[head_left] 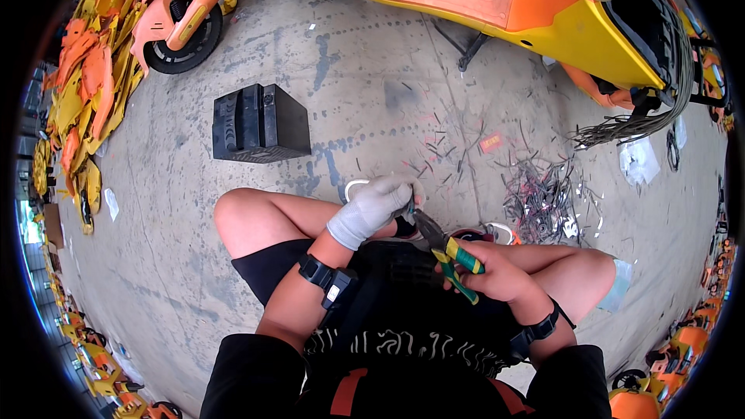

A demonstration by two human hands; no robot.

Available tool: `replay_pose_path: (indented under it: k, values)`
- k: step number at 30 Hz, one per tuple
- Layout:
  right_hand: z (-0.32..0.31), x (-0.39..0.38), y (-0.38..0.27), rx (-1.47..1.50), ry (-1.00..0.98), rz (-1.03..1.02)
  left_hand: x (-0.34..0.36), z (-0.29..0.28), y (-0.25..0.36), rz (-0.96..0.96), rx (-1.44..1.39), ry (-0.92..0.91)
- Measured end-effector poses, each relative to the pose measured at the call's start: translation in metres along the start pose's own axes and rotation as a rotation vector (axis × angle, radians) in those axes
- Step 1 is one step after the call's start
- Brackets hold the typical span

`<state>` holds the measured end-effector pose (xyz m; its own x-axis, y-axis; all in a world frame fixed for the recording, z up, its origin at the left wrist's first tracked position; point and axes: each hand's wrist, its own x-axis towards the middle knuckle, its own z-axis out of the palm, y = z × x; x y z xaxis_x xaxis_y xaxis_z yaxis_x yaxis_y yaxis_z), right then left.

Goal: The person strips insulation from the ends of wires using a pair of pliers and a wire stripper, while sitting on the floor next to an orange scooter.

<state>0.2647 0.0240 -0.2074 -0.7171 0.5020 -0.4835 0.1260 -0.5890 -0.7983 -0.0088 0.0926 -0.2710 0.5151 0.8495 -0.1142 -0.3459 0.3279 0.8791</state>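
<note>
Over the lap, right hand [497,273] gripping green-yellow pliers [450,252], gloved left hand [371,208] pinched at their tip.

Materials and finishes around the black battery block [260,124]

The battery block is matt black moulded plastic on rough, stained grey concrete floor [194,248]. Right of it, the scooter body [481,0] shows glossy yellow and orange plastic panels. Below the block, the left hand [372,209] wears a matt grey knitted cloth glove; the bare right hand [497,275] grips pliers [450,252] with dull dark metal jaws and smooth green-yellow plastic handles. Shiny thin wire offcuts [539,202] lie further right.
</note>
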Motion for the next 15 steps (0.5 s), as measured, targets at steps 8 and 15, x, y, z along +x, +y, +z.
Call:
replay_pose_path:
  k: [8, 15]
  values:
    - [0.002, 0.007, 0.001, -0.351, 0.259, -0.102, 0.004, 0.011, 0.022, -0.293, 0.231, 0.346]
    - [0.013, 0.007, -0.008, -0.758, 0.384, -0.169, 0.007, 0.012, 0.022, -0.403, 0.211, 0.429]
